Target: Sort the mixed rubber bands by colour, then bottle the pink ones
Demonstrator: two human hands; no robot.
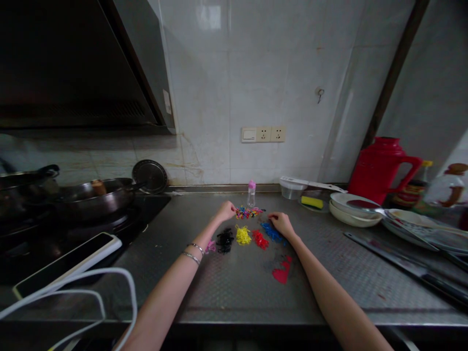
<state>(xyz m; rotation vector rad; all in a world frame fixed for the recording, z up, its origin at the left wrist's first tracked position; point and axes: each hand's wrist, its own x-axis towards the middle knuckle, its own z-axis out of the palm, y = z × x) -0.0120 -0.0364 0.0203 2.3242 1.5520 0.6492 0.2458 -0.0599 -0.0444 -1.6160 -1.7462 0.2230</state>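
A mixed pile of small coloured rubber bands (248, 212) lies on the metal counter. At its left end is my left hand (225, 210), fingertips pinched together against the bands; what they hold is too small to see. My right hand (281, 224) has its fingers drawn together just above the blue bands (271, 232), and anything in them is hidden. Nearer to me, single-colour heaps form a row: black bands (225, 240), yellow bands (243, 235) and red bands (260, 239). Some pink bands (210, 246) show beside my left forearm.
A small pink-capped bottle (251, 194) stands behind the mixed pile. Red torn-looking pieces (281, 273) lie inside my right forearm. At right are stacked bowls (353, 214), a knife (402, 263) and a red jug (380, 168). Pans (98, 200) and a white cable (129, 287) occupy the left.
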